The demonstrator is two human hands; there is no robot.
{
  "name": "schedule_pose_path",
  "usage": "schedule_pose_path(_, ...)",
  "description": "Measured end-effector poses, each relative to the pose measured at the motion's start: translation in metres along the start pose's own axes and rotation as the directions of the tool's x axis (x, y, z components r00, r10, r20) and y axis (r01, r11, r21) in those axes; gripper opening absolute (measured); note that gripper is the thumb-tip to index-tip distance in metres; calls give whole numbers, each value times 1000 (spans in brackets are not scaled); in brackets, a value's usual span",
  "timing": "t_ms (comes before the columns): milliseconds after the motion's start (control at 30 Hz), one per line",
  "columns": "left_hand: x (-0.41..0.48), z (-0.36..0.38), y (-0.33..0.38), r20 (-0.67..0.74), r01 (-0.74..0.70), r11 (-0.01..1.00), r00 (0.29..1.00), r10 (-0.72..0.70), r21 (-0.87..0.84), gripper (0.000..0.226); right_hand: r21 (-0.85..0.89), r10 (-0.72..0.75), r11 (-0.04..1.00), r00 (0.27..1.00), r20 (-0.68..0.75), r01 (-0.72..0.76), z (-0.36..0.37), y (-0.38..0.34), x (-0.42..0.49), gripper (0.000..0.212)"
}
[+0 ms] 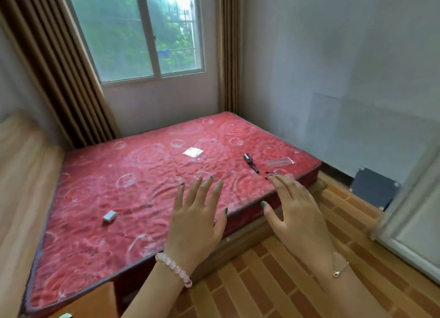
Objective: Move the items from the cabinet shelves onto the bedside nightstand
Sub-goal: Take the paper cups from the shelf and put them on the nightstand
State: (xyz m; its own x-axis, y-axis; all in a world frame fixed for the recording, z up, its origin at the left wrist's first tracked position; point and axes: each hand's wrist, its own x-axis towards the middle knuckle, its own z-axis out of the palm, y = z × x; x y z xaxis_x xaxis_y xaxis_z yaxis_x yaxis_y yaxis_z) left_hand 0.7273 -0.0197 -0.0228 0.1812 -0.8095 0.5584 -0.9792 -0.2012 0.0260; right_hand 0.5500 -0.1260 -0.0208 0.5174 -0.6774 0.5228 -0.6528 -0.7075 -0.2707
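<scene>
My left hand [198,219] and my right hand [294,210] are both stretched forward over the near edge of a red patterned mattress [142,187], fingers straight and spread, holding nothing. On the mattress lie a small white box [110,216], a white packet [192,152], a dark pen-like tool [251,163] and a clear plastic wrapper [279,162]. The fingertips of my right hand are close to the tool's tip. No cabinet shelves or nightstand top can be made out for certain; an orange wooden piece [95,301] shows at the bottom left.
A window [142,32] with brown curtains [54,63] is behind the bed. A wooden headboard [21,175] runs along the left. A dark panel [372,189] leans on the right wall beside a white door or cabinet panel [414,220]. The floor [285,282] is brick-patterned.
</scene>
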Motion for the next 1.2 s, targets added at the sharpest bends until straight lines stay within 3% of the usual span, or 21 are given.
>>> schedule_pose_path(333, 79, 31, 185, -51, -244, 951, 970, 238, -190, 54, -145, 232, 960, 970, -75, -241, -91, 155, -46, 61)
schedule_pose_path(700, 129, 73, 340, -80, -470, 829, 879, 470, -303, 50, -242, 430, 846, 876, -219, -475, -173, 284, -98, 61)
schedule_pose_path(867, 157, 97, 400, -75, -564, 751, 814, 576, -343, 53, -253, 496, 789, 823, -276, -560, -197, 332, -106, 57)
schedule_pose_path(1200, 270, 152, 516, -229, -684, 620, 721, 654, -385, 52, -325, 529, 691, 758, -381, -646, -225, 453, -59, 58)
